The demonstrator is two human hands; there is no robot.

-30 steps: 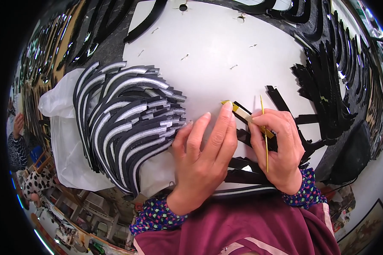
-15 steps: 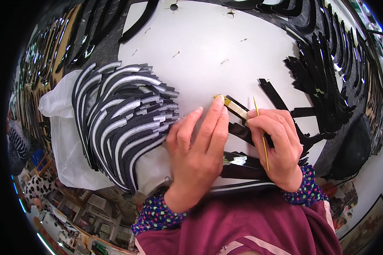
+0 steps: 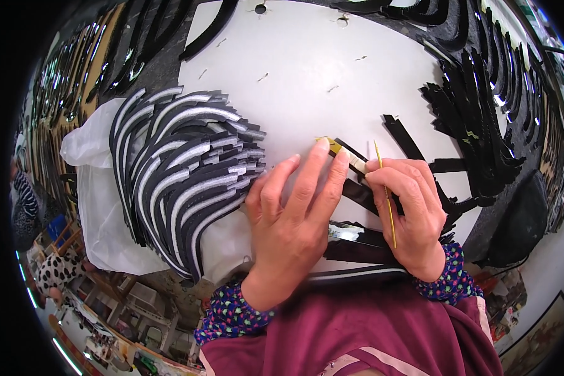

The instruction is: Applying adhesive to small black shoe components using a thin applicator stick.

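Note:
My left hand (image 3: 292,210) lies flat with its fingers spread on the white table (image 3: 307,69), fingertips pressing a black strip with a pale yellow end (image 3: 343,152). My right hand (image 3: 410,210) pinches the same strip at its pale end and also holds a thin yellow stick (image 3: 386,191) that runs along the palm. More black strips (image 3: 363,244) lie under both hands near the table's front edge.
A fanned stack of curved black pieces with grey bands (image 3: 188,172) rests on a white plastic bag (image 3: 100,207) at the left. Loose black curved pieces (image 3: 476,138) pile up at the right and along the far edge. A person in striped clothes (image 3: 25,194) is at the far left.
Both hands have stayed on the black strip, shifting only slightly; the view has tilted a little.

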